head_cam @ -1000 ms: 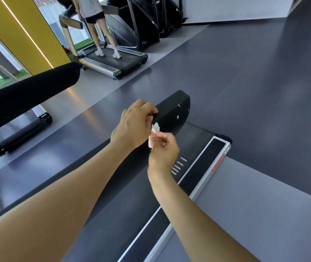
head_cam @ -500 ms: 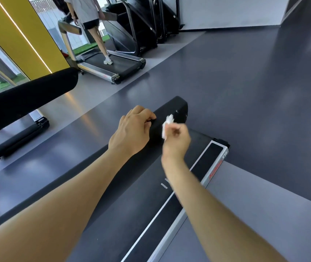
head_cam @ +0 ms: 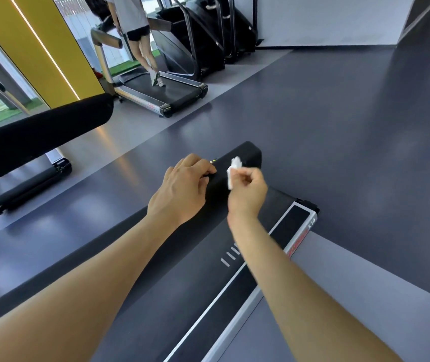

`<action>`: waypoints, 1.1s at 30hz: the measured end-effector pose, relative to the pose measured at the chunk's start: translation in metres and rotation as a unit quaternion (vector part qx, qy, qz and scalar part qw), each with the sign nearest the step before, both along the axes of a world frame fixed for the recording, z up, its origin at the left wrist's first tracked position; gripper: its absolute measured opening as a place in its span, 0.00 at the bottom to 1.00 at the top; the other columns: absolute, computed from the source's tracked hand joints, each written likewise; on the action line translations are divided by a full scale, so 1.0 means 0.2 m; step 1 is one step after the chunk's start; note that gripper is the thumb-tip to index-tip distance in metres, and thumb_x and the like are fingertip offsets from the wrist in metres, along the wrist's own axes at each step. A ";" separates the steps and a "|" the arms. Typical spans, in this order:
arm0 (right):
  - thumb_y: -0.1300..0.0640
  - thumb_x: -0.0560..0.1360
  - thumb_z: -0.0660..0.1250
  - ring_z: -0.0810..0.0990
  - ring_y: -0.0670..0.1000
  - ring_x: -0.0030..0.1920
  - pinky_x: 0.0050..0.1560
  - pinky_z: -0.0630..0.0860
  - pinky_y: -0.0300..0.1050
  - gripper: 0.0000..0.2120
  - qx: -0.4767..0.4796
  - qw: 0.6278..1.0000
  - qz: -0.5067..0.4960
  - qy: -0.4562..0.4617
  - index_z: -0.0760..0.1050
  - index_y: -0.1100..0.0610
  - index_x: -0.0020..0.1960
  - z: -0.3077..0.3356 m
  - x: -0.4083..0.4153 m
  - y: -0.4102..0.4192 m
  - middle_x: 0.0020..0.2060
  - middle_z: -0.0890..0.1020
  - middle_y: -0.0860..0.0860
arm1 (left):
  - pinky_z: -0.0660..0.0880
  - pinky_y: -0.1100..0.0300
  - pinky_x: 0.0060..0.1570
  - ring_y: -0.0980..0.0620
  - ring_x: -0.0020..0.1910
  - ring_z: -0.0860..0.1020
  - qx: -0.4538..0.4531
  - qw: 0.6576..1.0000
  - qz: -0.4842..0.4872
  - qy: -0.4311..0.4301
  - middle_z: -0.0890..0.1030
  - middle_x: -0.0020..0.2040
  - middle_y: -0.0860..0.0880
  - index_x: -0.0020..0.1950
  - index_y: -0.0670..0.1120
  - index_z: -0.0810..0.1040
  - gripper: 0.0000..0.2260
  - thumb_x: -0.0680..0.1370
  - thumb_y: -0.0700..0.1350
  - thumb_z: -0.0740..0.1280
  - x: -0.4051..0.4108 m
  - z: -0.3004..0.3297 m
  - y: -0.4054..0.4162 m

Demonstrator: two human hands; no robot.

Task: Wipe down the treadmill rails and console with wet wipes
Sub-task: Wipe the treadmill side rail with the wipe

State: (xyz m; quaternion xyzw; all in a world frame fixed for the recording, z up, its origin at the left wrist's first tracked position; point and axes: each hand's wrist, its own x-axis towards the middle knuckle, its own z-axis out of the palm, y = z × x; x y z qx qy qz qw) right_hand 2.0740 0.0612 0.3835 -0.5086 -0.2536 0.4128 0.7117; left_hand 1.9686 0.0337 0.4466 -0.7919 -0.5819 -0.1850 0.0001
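Right hand [head_cam: 247,194] raised over black treadmill rail [head_cam: 245,155], fingers curled, thumb and forefinger pinching small crumpled white wet wipe [head_cam: 233,172]; wipe hangs just above rail's far end, contact with rail unclear. Left hand [head_cam: 182,189] rests on same rail just beside wipe, fingers curled over its top edge. Treadmill belt [head_cam: 182,296] below forearms. Second black padded rail [head_cam: 38,134] at left. Person on another treadmill [head_cam: 161,95] far behind.

A dark grey floor [head_cam: 339,126] spreads beyond the hands, with a yellow wall [head_cam: 38,48] and bright windows [head_cam: 83,19] far to their left, a person [head_cam: 135,30] on another treadmill [head_cam: 161,95], stair machines [head_cam: 208,35], and a white wall [head_cam: 326,19] behind.
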 end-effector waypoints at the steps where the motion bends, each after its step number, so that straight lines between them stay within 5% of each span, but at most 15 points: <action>1: 0.65 0.74 0.68 0.75 0.41 0.36 0.42 0.73 0.31 0.12 0.008 1.000 0.019 -0.010 0.72 0.52 0.36 -0.01 -0.03 -0.04 0.36 0.77 0.47 | 0.65 0.58 0.60 0.50 0.56 0.72 0.002 1.000 -0.001 0.003 0.72 0.56 0.52 0.59 0.50 0.76 0.12 0.80 0.39 0.59 0.00 0.00 0.00; 11: 0.63 0.73 0.68 0.76 0.50 0.39 0.42 0.73 0.41 0.12 -0.070 0.997 -0.026 -0.017 0.70 0.52 0.34 0.10 0.15 0.19 0.38 0.78 0.51 | 0.62 0.59 0.60 0.50 0.56 0.72 0.003 1.000 0.006 0.013 0.73 0.57 0.52 0.60 0.50 0.76 0.12 0.81 0.40 0.58 0.01 0.00 -0.01; 16: 0.62 0.75 0.68 0.75 0.42 0.36 0.41 0.72 0.32 0.09 -0.029 0.999 0.028 -0.008 0.72 0.54 0.38 0.00 -0.02 -0.04 0.36 0.77 0.46 | 0.60 0.62 0.58 0.51 0.56 0.71 0.001 1.000 0.008 0.018 0.72 0.57 0.53 0.60 0.50 0.76 0.12 0.81 0.39 0.58 0.00 0.00 -0.01; 22: 0.62 0.74 0.67 0.74 0.46 0.34 0.40 0.73 0.42 0.08 -0.117 0.991 -0.019 0.057 0.72 0.55 0.37 0.13 0.19 0.25 0.34 0.76 0.47 | 0.61 0.61 0.60 0.51 0.58 0.71 0.000 1.000 0.006 0.022 0.72 0.58 0.52 0.61 0.50 0.76 0.12 0.81 0.40 0.58 0.01 0.01 -0.01; 27: 0.65 0.74 0.67 0.77 0.48 0.39 0.40 0.71 0.32 0.12 -0.052 0.996 -0.025 0.063 0.71 0.53 0.36 0.05 0.05 0.07 0.37 0.79 0.50 | 0.61 0.61 0.59 0.50 0.58 0.71 -0.001 1.000 0.010 0.024 0.72 0.58 0.53 0.60 0.51 0.75 0.12 0.81 0.40 0.58 0.01 0.01 -0.01; 33: 0.65 0.75 0.67 0.75 0.43 0.36 0.39 0.71 0.31 0.05 -0.078 0.986 0.002 0.147 0.75 0.59 0.42 0.00 0.01 0.02 0.35 0.77 0.47 | 0.60 0.63 0.58 0.50 0.57 0.72 0.003 1.000 0.011 0.028 0.72 0.58 0.53 0.60 0.50 0.76 0.12 0.81 0.40 0.57 0.01 0.01 -0.01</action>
